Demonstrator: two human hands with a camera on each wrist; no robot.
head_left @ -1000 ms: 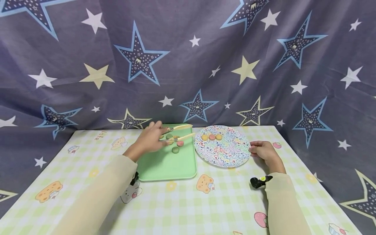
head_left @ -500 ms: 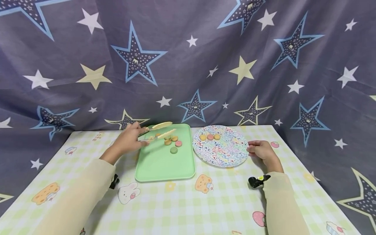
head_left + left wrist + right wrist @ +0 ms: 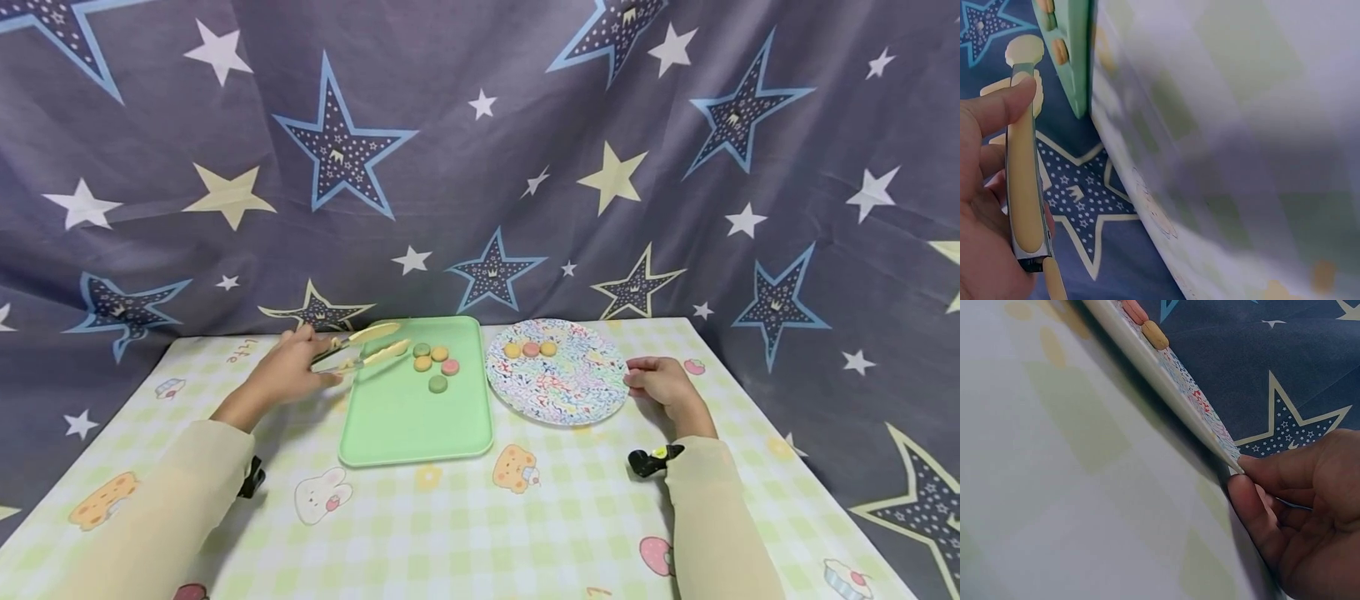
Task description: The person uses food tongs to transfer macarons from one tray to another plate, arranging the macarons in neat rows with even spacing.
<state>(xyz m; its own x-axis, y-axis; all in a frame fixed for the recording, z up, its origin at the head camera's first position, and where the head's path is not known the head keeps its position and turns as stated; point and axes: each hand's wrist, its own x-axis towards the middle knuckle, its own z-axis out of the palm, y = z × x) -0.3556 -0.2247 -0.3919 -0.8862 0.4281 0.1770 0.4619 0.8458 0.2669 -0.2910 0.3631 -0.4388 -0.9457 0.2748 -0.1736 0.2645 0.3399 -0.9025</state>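
My left hand (image 3: 285, 371) grips a pair of tongs (image 3: 371, 360) with cream-yellow tips. The tips stand apart with nothing between them, over the left back edge of the green tray (image 3: 412, 437). In the left wrist view the thumb presses along the yellow handle (image 3: 1025, 181). Several small macarons lie toward the back of the tray, among them a pink macaron (image 3: 450, 367) and a green macaron (image 3: 438, 383). My right hand (image 3: 663, 387) pinches the right rim of a round speckled plate (image 3: 558, 387) between thumb and finger. A row of macarons, yellow, pink (image 3: 531, 349) and yellow, sits on it.
A checked tablecloth (image 3: 420, 542) with cartoon prints covers the table. Behind its back edge hangs a dark curtain (image 3: 450, 150) with stars. The plate stands close to the right of the tray. Black camera mounts sit at both wrists.
My left hand has drawn the tongs leftward from above the macarons to the tray's left edge. The right hand keeps its hold on the plate rim; the view has shifted slightly.
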